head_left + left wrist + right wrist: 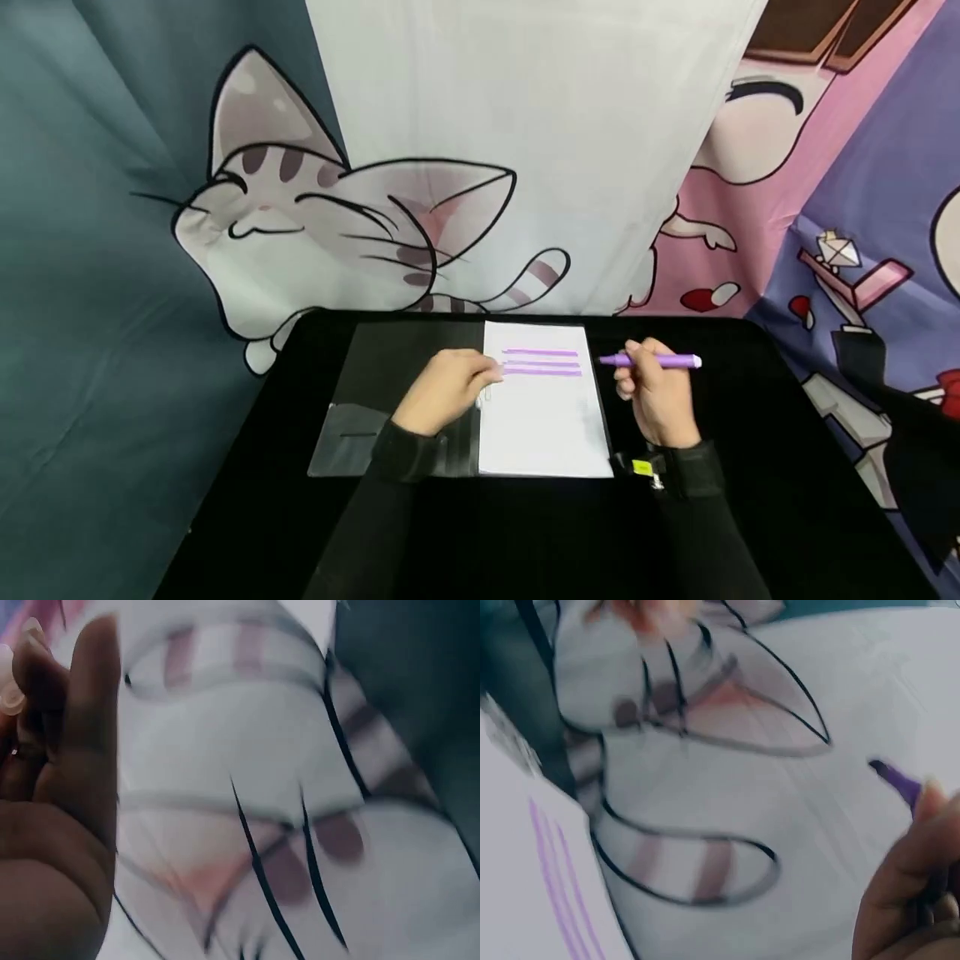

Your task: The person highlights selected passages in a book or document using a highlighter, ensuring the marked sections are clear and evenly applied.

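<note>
My right hand (660, 396) grips a purple marker (681, 361) with a white end, its dark tip pointing left, beside the right edge of a white sheet of paper (543, 425). In the right wrist view the marker (900, 784) shows its dark tip past the fingers. Three purple lines (542, 363) run across the upper part of the sheet. The sheet lies in an opened dark folder (408, 346). My left hand (446, 387) rests at the sheet's left edge, fingertips beside the line ends; its fingers (94, 712) show loosely bent in the left wrist view.
The folder's left side has a clear pocket (345, 442). Everything lies on a black table (765, 417). Behind it hangs a cloth backdrop (525, 83) with a cartoon cat. A dark strap with a yellow tag (642, 467) is at my right wrist.
</note>
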Action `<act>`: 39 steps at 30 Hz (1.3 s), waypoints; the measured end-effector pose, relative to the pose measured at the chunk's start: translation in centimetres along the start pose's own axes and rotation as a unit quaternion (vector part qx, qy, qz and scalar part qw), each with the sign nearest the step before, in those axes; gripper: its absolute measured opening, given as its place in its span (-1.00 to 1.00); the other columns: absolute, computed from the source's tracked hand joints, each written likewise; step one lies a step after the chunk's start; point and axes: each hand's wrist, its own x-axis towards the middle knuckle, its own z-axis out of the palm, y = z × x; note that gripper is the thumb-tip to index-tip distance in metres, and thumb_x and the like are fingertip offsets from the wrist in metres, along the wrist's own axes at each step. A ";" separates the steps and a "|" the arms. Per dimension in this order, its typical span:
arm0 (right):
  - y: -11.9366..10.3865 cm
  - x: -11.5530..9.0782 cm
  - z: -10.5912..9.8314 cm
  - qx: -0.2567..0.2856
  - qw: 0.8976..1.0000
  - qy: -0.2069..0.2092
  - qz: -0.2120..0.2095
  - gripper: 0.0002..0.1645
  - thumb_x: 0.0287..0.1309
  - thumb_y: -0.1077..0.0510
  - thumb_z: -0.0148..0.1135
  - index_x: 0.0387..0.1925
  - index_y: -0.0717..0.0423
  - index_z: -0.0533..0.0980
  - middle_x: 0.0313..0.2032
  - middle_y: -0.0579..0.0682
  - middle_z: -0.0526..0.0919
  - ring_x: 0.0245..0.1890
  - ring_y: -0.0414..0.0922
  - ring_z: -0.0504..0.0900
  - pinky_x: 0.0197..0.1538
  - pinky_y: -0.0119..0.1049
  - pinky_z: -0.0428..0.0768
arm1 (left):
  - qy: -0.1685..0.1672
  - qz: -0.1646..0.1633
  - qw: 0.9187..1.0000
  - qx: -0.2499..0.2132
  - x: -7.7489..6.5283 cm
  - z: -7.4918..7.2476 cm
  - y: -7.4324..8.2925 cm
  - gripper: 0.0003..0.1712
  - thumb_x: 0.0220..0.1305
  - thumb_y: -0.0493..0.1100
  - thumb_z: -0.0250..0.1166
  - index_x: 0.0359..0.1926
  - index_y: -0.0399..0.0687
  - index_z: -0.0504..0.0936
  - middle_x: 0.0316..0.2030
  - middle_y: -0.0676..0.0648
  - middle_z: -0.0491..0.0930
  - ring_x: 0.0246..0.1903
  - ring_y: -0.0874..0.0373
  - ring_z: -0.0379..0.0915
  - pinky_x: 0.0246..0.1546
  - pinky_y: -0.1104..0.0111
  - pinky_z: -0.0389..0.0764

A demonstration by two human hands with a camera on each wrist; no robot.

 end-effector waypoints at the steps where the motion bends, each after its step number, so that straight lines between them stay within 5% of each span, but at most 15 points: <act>1: 0.1 -0.1 0.0 -0.016 1.000 -0.009 0.012 -0.47 0.71 0.28 0.11 -0.55 0.04 0.48 -0.61 -0.13 0.70 -0.70 -0.37 0.55 -0.59 -0.52 0.46 | -0.031 0.015 0.999 -0.007 -0.2 0.5 0.4 -0.76 0.59 -0.03 0.46 -0.02 -0.06 0.94 -0.08 -0.04 0.95 -0.09 0.08 0.88 0.03 0.19 0.87; 4: 0.7 0.0 0.4 -0.031 0.999 -0.024 0.036 -0.48 0.73 0.22 0.12 -0.54 0.04 0.47 -0.61 -0.16 0.70 -0.68 -0.36 0.53 -0.55 -0.51 0.46 | -0.114 0.054 0.992 0.011 -1.1 2.2 2.2 -0.80 0.54 0.03 0.51 -0.06 0.05 0.96 -0.12 0.06 0.93 -0.12 0.18 0.84 -0.01 0.25 0.84; 7: 1.1 -0.1 0.6 -0.026 0.999 -0.004 0.042 -0.46 0.73 0.25 0.06 -0.56 0.05 0.44 -0.65 -0.16 0.67 -0.71 -0.36 0.49 -0.58 -0.52 0.40 | -0.192 0.080 0.977 0.042 -3.4 4.1 4.2 -0.85 0.43 0.07 0.61 -0.17 0.16 0.97 -0.24 0.16 0.85 -0.23 0.29 0.77 -0.14 0.35 0.79; 10: 1.2 -0.1 0.4 -0.024 0.999 0.008 0.043 -0.44 0.73 0.27 0.04 -0.57 0.03 0.44 -0.66 -0.17 0.66 -0.72 -0.37 0.47 -0.59 -0.53 0.36 | -0.233 0.105 0.964 0.068 -5.6 5.7 5.8 -0.85 0.30 0.09 0.69 -0.29 0.23 0.92 -0.35 0.24 0.73 -0.33 0.40 0.65 -0.26 0.46 0.70; 18: 1.5 0.2 0.0 -0.045 0.997 0.000 0.061 -0.42 0.74 0.21 0.16 -0.58 -0.01 0.40 -0.69 -0.17 0.60 -0.76 -0.40 0.44 -0.65 -0.56 0.35 | -0.236 0.107 0.963 0.072 -8.1 6.6 6.9 -0.66 0.11 0.08 0.80 -0.34 0.23 0.75 -0.36 0.26 0.64 -0.37 0.48 0.55 -0.26 0.57 0.62; 29: 2.3 -0.4 -0.2 -0.103 0.992 -0.035 0.071 -0.68 0.64 0.36 0.19 -0.30 0.03 0.67 -0.49 -0.17 0.66 -0.54 -0.35 0.50 -0.43 -0.50 0.48 | -0.255 0.082 0.963 0.033 -8.6 6.8 6.9 -0.65 0.13 0.09 0.80 -0.29 0.16 0.78 -0.36 0.22 0.63 -0.42 0.50 0.41 -0.30 0.64 0.52; 39: 2.2 -0.3 0.2 -0.155 0.982 -0.049 0.091 -0.82 0.64 0.28 0.29 -0.21 0.16 0.71 -0.41 -0.16 0.66 -0.39 -0.28 0.55 -0.27 -0.44 0.62 | -0.266 0.069 0.961 0.028 -8.4 6.6 6.9 -0.66 0.15 0.09 0.80 -0.31 0.16 0.77 -0.37 0.23 0.61 -0.44 0.49 0.38 -0.35 0.63 0.47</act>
